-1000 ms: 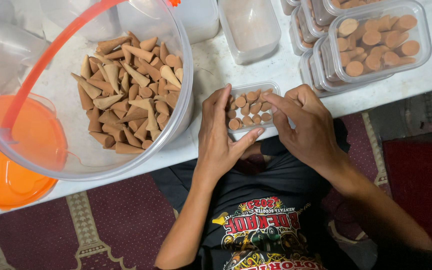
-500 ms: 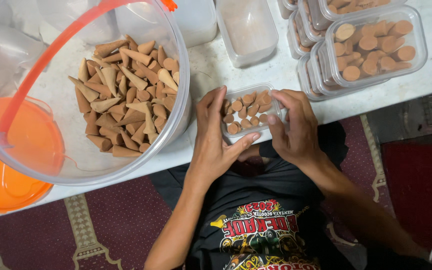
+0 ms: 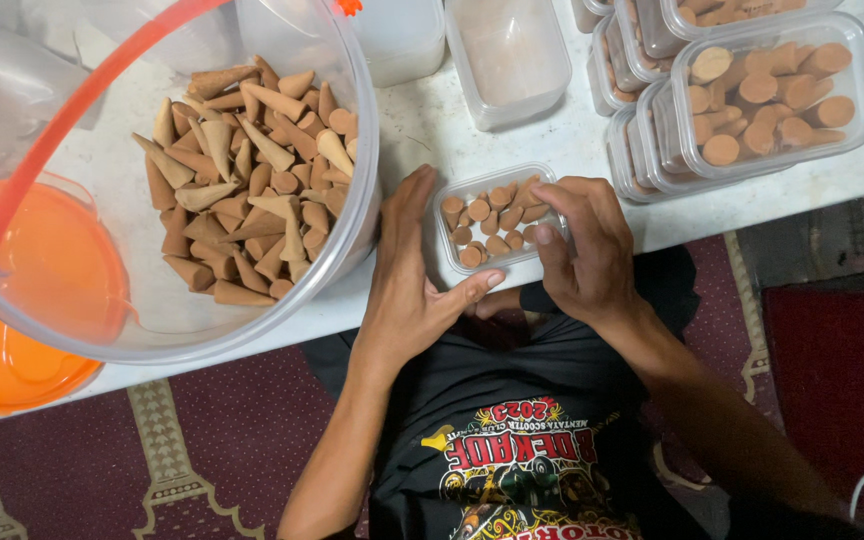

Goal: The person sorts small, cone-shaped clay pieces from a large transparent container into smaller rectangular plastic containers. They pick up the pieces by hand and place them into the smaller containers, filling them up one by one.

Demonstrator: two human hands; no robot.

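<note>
Between both hands sits a small clear tub (image 3: 497, 222) of brown cones (image 3: 487, 215). The left hand (image 3: 407, 295) lies flat and spread beside it; the right hand (image 3: 582, 250) pinches its far rim. Light, thin-walled, probably flexes: best held by opposite sides.

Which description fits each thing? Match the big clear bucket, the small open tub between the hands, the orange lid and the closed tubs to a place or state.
1 big clear bucket
2 small open tub
3 orange lid
4 closed tubs

A stacked at top right
B under the bucket
C holds loose cones
D cones packed upright

Pairs: 1C, 2D, 3B, 4A
</note>
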